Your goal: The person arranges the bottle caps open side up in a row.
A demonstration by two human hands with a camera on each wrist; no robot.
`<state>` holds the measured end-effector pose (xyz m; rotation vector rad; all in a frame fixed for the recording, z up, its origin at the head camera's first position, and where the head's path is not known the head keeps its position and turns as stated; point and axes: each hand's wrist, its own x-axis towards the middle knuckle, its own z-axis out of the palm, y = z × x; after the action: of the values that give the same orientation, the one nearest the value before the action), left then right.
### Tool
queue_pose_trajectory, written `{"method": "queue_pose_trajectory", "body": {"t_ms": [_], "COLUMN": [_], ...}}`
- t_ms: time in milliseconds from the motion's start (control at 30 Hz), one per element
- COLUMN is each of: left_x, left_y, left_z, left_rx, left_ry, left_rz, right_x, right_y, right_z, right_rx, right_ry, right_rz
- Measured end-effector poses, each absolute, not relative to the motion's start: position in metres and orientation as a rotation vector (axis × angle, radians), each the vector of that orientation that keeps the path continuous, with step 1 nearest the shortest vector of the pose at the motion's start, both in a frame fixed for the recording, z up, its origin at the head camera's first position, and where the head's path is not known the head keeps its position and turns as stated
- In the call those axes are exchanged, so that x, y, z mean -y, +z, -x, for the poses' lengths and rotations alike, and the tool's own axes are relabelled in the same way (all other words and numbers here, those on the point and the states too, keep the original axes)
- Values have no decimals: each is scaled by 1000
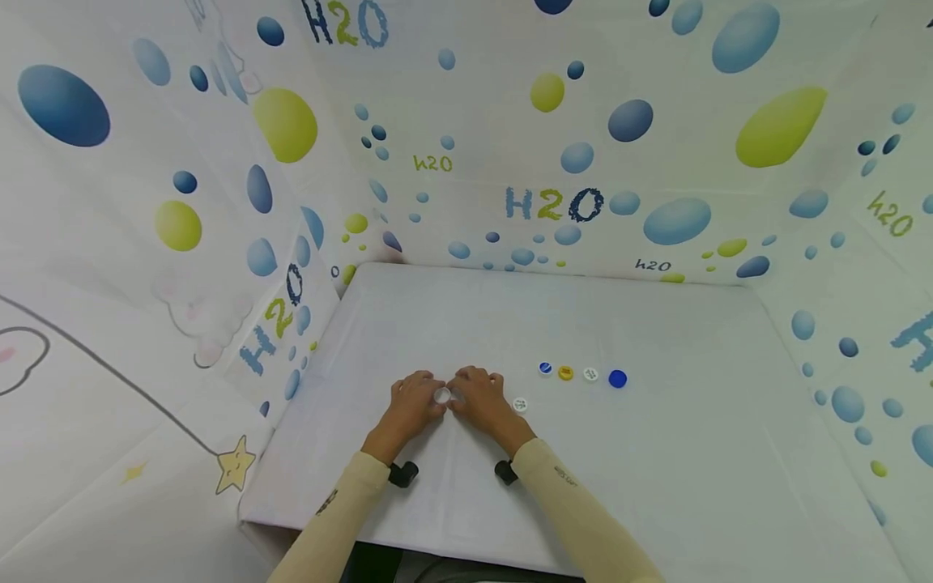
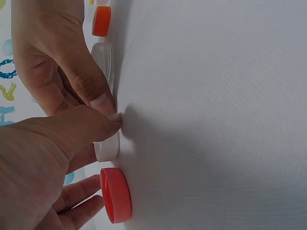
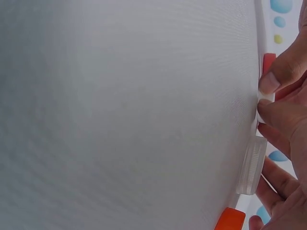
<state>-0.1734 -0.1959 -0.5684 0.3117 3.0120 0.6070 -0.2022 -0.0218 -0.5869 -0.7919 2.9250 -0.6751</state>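
Whitish round plastic cap (image 1: pixel 442 395): L hand (image 1: pixel 414 406) pinching it; R hand (image 1: pixel 483 402) beside, can't tell grip; white bubble-print backdrop (image 1: pixel 488 113) beyond, "H2O".

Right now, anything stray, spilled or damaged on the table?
No spill or damage visible. Mildly odd: one white cap sits nearer the person than the row of four caps, off their line. Could be deliberate.

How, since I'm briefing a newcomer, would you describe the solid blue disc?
On the white table, look right of the person's right hand. The blue disc ends the row there, farthest right. It is solid blue, unlike the row's white disc, yellow disc and two-tone disc.
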Motion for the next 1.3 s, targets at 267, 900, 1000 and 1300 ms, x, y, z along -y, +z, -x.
{"method": "queue_pose_trajectory", "body": {"t_ms": [267, 900, 1000, 1300], "left_x": [189, 172, 169, 161], "left_y": [-568, -566, -567, -567], "left_z": [177, 180, 181, 180], "left_rx": [-2994, -2979, -2986, -3017], "left_ry": [614, 592, 562, 493], "left_rz": [-311, -366, -379, -450], "right_x": [15, -14, -17, -27], "right_y": [-585, -578, -577, -579], "right_z": [202, 202, 201, 196], "right_rx": [-2933, -2929, -2934, -2907], "right_ry": [-669, -652, -644, -709], "right_rz": [788, 716, 711, 722]}}
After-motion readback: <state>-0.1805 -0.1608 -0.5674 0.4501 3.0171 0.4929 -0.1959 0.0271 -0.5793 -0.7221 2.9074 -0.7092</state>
